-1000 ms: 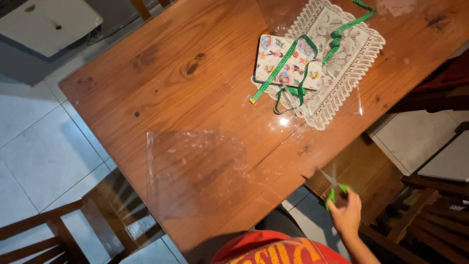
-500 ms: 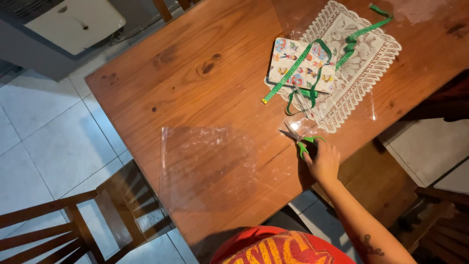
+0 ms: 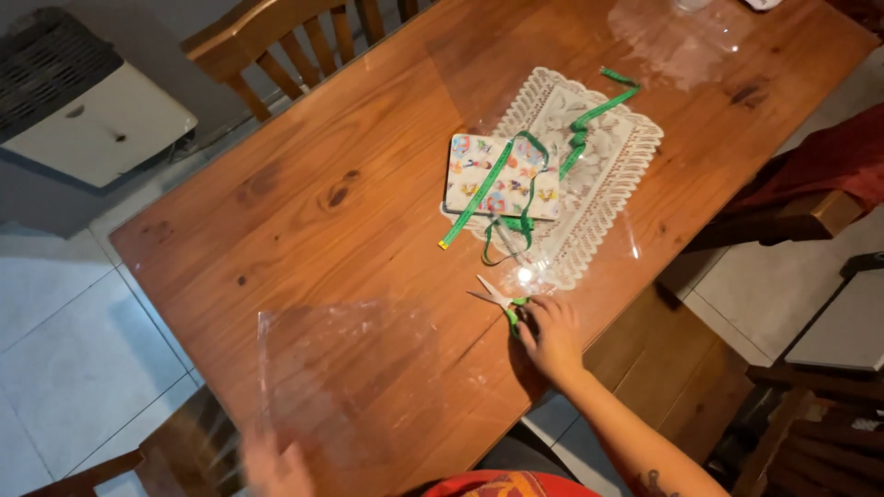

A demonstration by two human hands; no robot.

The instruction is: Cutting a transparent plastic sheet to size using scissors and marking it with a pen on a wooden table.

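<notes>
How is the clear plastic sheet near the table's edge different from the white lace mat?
The clear plastic sheet is see-through and bare; the lace mat is opaque white with a scalloped edge, bearing a patterned box and green ribbon. The sheet lies by the left hand, the mat farther off. Both lie flat on the table.

One head-worn camera looks steeply down from well above the tabletop (image 3: 304, 184), standing at its near edge and facing across it; chairs and floor tiles show around the tabletop's edges.

left hand (image 3: 276, 465) blurred, perhaps edge-cropped
</notes>
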